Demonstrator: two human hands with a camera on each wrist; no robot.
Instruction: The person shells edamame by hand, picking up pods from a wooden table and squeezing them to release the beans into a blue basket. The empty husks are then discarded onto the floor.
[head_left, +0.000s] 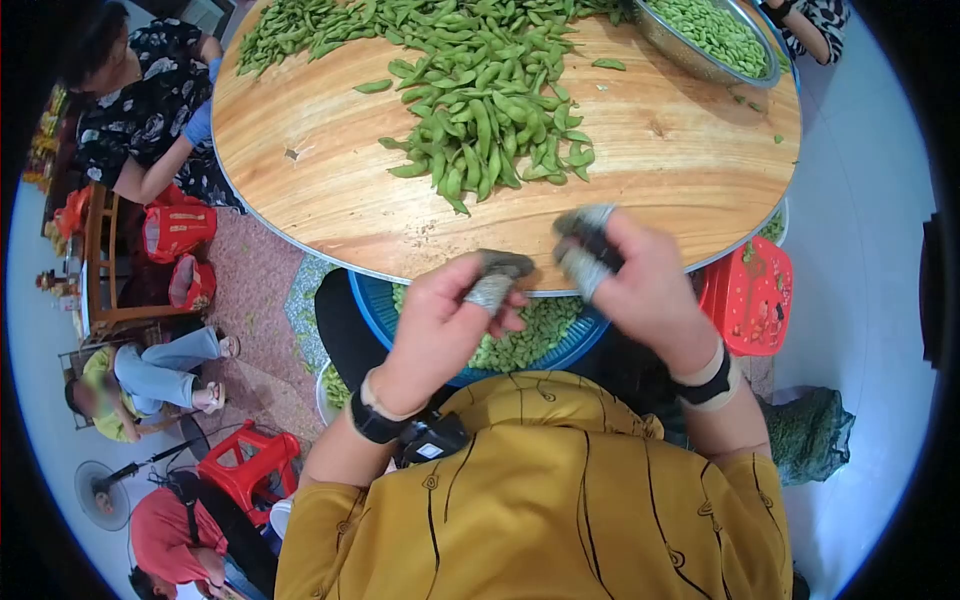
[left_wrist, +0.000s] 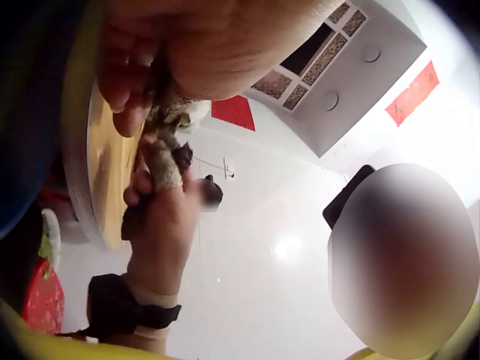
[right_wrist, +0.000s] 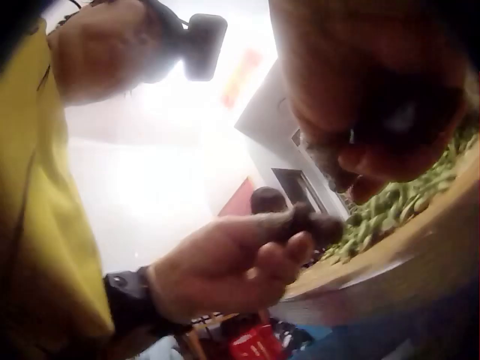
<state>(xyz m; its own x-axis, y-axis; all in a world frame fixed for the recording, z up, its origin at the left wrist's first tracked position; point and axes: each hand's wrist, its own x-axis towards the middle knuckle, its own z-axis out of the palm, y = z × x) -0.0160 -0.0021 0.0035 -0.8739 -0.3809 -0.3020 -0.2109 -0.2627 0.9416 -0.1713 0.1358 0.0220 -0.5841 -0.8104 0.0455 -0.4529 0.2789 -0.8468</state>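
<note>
Here, at the far left, a person in a dark floral top [head_left: 150, 75] is sitting by the round wooden table [head_left: 320, 180], wearing blue gloves. Lower down, a red stool [head_left: 235, 455] is standing on the floor. Further right, the left hand [head_left: 445, 315] is hovering at the table's near edge, its taped thumb lying close to the dark-tipped forefinger; whether they are pinching anything, I cannot tell. Beyond it, the green pods [head_left: 490, 125] are lying heaped on the wood, well apart from the fingertips. Under the edge, a blue basin [head_left: 367, 300] is holding shelled beans [head_left: 540, 330]. Next, the right hand [head_left: 645, 285] is facing the left one, blurred, a dark gap showing between its wrapped digits; what it is gripping, if anything, I cannot tell. At the upper right, a metal bowl [head_left: 685, 66] is holding more beans, and below, a red container [head_left: 762, 300] is standing beside the table.
</note>
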